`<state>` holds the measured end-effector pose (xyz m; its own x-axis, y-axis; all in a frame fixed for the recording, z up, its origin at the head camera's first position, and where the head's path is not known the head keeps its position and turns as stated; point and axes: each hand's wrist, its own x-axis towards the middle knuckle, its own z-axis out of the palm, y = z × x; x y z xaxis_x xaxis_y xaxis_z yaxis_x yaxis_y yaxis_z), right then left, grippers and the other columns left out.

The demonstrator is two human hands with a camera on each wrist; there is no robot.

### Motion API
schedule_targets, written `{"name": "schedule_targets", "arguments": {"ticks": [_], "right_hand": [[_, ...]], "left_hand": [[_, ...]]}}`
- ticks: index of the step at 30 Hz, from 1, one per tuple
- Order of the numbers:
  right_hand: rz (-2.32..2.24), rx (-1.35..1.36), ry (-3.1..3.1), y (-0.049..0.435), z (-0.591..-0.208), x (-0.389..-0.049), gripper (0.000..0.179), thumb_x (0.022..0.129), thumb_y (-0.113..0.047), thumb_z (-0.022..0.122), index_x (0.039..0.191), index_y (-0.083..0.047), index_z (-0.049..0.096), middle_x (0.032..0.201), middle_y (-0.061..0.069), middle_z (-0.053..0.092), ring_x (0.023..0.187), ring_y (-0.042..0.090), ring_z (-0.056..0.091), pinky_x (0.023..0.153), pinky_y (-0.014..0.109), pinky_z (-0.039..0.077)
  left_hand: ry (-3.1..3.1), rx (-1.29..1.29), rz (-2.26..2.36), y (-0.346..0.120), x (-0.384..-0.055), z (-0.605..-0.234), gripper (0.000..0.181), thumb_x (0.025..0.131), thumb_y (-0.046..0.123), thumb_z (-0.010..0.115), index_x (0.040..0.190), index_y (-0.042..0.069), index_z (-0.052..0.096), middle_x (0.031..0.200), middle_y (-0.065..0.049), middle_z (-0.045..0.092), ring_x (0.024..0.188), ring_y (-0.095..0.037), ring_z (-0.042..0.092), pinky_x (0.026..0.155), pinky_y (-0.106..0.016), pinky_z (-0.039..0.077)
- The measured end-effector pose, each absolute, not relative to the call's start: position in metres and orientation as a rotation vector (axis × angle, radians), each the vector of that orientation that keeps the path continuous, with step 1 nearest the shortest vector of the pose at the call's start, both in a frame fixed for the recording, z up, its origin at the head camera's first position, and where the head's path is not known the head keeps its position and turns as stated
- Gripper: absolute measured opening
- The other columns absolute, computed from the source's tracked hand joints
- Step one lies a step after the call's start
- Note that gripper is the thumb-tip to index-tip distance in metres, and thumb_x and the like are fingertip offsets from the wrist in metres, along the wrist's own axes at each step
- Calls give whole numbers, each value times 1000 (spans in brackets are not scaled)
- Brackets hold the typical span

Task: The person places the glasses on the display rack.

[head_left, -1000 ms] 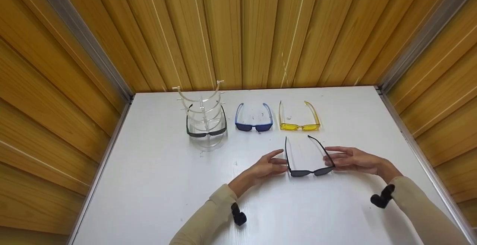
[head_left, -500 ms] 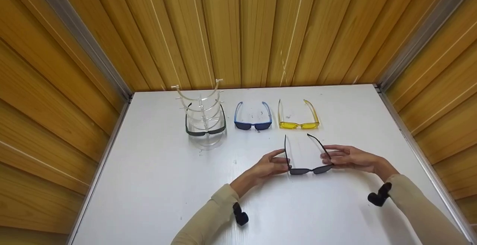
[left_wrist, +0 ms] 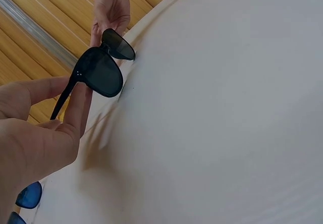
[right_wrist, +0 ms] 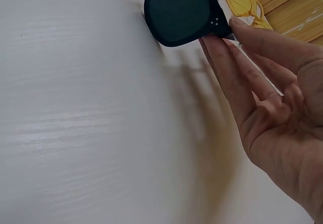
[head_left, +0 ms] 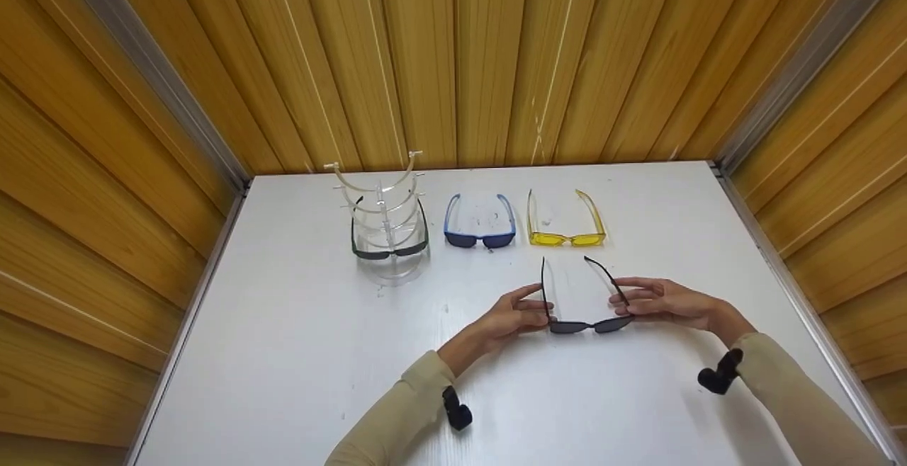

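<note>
Black sunglasses with unfolded arms are held between both hands, lenses toward the person. My left hand pinches the left arm near its hinge, thumb and fingers on either side of it. At the other hinge, my right hand pinches the right arm. In the left wrist view the dark lens stands clear of the tabletop, with a shadow below. The right wrist view shows the other lens beside the thumb and fingertips. The far tips of the arms point toward the back of the table.
Farther back stand blue sunglasses and yellow glasses, arms unfolded. To their left is a clear tiered display stand with dark green-framed sunglasses at its lower part. Wood-patterned walls enclose the white table.
The left fingers have moved in and taken hold of the sunglasses' left arm. The right hand has shifted slightly inward along the right arm. The other glasses and the stand stay put.
</note>
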<state>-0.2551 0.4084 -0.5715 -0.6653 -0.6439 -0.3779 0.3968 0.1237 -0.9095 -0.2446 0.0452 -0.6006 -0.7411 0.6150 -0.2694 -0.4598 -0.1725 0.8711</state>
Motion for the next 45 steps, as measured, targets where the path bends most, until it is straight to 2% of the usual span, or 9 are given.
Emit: {"name": "schedule_targets", "arguments": {"ticks": [12,18,27,36,45], "right_hand": [[-1609,-220,1708,402,-564,-253,65,103,-1,54,159,5,21,135,9,68,118,11,68,102,26,56],[-1632,-215,1698,399,-562,-252,64,103,0,53,159,3,22,129,7,70,114,10,69,102,27,57],[-1681,-288,1574,399,-562,-251,64,103,7,48,161,-5,26,137,10,65,124,13,66,108,28,53],[-1699,-326,1580,389,-559,-250,62,102,6,49,160,-13,34,133,7,64,120,9,65,106,26,54],[-1677,-276,1628,368,-553,-255,63,102,3,53,160,-12,34,131,6,62,114,11,65,104,28,56]], "left_hand": [[1418,170,1962,41,-245,-598,73,93,-7,64,158,3,33,142,-27,59,111,-21,71,105,-36,56],[1419,179,1966,38,-246,-598,73,92,-7,65,158,3,34,141,-27,60,107,-18,73,101,-33,58],[1411,162,1982,28,-244,-594,73,92,-7,66,157,3,35,142,-28,58,110,-22,73,98,-32,60],[1401,153,1992,16,-241,-592,73,92,-8,65,158,4,35,142,-28,59,112,-25,73,96,-31,60],[1406,129,2009,-2,-241,-590,74,92,-7,66,158,3,35,143,-28,58,111,-23,73,92,-27,61]]}}
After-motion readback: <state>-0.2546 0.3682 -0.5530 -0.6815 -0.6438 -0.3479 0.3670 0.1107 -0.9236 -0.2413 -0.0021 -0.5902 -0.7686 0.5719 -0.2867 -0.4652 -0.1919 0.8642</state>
